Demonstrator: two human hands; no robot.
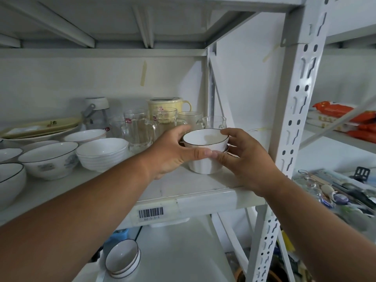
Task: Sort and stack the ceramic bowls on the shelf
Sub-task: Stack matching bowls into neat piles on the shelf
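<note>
A small stack of white ceramic bowls [205,159] stands near the right end of the white shelf [201,192]. Its top bowl [205,139] has a thin dark rim. My left hand [173,153] grips the stack from the left, thumb across the front. My right hand [244,157] holds it from the right, fingers on the top bowl's rim and side. Further left on the shelf sit a ribbed white bowl stack [102,154], a patterned bowl [48,159], a dark-rimmed bowl [10,182] and another white bowl [85,136].
Glass mugs [138,129] and a yellow lidded cup [166,106] crowd the shelf behind the stack. Plates [38,129] lie at the back left. A perforated metal upright [295,119] stands close on the right. Small dishes [122,259] lie on the shelf below.
</note>
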